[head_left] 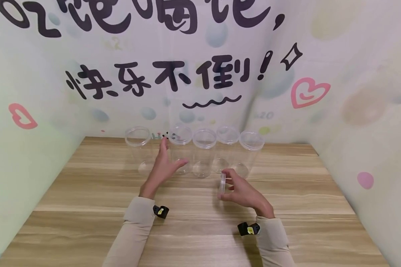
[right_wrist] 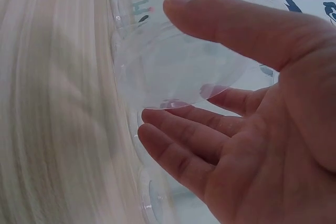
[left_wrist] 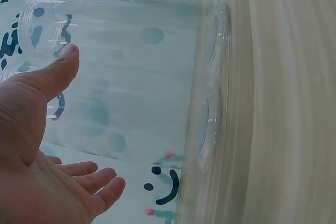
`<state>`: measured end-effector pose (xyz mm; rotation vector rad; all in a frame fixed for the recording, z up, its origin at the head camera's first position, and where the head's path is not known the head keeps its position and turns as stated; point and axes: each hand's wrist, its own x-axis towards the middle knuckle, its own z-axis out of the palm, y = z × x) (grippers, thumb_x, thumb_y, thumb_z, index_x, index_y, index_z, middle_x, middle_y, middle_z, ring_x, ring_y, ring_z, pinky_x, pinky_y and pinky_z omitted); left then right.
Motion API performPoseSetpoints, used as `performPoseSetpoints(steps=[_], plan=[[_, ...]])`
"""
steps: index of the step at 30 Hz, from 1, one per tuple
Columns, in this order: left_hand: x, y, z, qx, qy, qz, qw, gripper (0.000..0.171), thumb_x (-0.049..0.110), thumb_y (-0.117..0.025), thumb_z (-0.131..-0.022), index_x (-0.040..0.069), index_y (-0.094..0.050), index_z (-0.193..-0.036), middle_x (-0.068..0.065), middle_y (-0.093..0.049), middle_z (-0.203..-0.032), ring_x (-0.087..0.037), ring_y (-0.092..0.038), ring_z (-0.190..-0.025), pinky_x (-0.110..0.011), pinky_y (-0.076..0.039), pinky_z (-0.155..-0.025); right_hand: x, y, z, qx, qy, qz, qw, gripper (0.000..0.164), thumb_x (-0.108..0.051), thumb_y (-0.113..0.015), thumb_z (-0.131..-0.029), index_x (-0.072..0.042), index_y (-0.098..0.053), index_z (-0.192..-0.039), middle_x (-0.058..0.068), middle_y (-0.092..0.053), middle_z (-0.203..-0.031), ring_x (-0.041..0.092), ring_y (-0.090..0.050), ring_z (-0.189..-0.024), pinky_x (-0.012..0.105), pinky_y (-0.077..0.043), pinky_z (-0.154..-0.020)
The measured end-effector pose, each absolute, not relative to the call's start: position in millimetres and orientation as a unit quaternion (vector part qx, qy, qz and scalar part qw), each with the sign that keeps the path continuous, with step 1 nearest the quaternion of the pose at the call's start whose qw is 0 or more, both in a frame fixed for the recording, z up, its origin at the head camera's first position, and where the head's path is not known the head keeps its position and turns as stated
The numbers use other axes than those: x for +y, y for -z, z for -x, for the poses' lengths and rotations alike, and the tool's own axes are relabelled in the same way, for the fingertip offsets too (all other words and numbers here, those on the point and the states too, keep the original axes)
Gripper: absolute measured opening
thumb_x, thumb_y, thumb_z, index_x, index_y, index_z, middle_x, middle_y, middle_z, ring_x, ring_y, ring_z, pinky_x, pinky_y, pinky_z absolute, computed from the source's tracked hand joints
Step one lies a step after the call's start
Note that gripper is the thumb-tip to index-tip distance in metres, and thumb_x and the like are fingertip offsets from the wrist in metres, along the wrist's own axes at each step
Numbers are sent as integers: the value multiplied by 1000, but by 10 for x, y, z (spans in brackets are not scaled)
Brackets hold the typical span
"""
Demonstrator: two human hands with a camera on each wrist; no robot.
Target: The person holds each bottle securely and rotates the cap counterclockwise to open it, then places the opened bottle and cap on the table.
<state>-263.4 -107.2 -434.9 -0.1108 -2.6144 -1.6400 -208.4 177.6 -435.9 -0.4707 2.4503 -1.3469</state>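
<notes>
My right hand pinches a clear round lid on edge between thumb and fingers, just in front of the jar row. Close up in the right wrist view, the lid looks thin and see-through. My left hand has its thumb and fingers spread and grips nothing. It reaches between the leftmost clear jar and a second jar, overlapping the latter's lower side. Further right stand a middle jar, a rear jar and the rightmost jar, all upright.
The jars stand at the back of a wood-grain table, close to a printed cloth wall with black lettering. Pale cloth also rises along the right side. Black straps with cameras sit at both wrists.
</notes>
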Motion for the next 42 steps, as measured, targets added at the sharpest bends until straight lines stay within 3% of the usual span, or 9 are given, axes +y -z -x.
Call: performPoseSetpoints(steps=[6, 13, 20, 27, 34, 42], plan=[[-1007, 4355, 2665, -842, 538, 21, 37, 114, 32, -83, -81, 16, -1, -158, -26, -23, -158, -41, -25, -147, -58, -28, -115, 1765, 4381, 2088, 850, 477, 161, 153, 75, -5, -80, -81, 3, -36, -141, 25, -45, -145, 41, -48, -133, 50, -44, -106], [-962, 4390, 2691, -838, 543, 14, 50, 113, 30, -83, -82, 14, -2, -159, -25, -18, -162, -39, -22, -148, -54, -26, -117, 1746, 4417, 2103, 851, 478, 152, 156, 76, -5, -80, -81, 1, -36, -142, 23, -45, -145, 41, -49, -132, 49, -46, -104], [-965, 4421, 2666, -839, 540, 21, 65, 90, 31, -81, -83, 7, -24, -147, -26, -39, -150, -40, -37, -141, -55, -31, -114, 1728, 4455, 2113, 850, 478, 155, 158, 74, -5, -81, -81, -1, -37, -140, 22, -46, -145, 40, -48, -133, 50, -46, -104], [-987, 4382, 2576, -842, 533, 5, 82, 102, 35, -82, -81, 6, -16, -154, -22, -38, -146, -38, -39, -138, -54, -33, -113, 1730, 4476, 2119, 852, 471, 163, 161, 72, -6, -81, -81, -2, -38, -138, 20, -46, -145, 39, -46, -135, 51, -45, -103], [-1039, 4300, 2422, -832, 541, 19, 121, 100, 32, -85, -77, 12, -24, -153, -17, -38, -142, -34, -44, -128, -56, -40, -105, 1714, 4511, 2124, 856, 464, 165, 156, 73, -7, -82, -80, -3, -39, -139, 18, -48, -145, 39, -48, -134, 51, -47, -101], [-1087, 4175, 2258, -819, 556, 61, 127, 88, 29, -82, -81, 10, -30, -150, -13, -36, -147, -33, -38, -139, -57, -31, -113, 1745, 4558, 2143, 865, 448, 171, 148, 76, -12, -84, -78, -4, -40, -139, 17, -51, -141, 34, -55, -122, 43, -52, -91]])
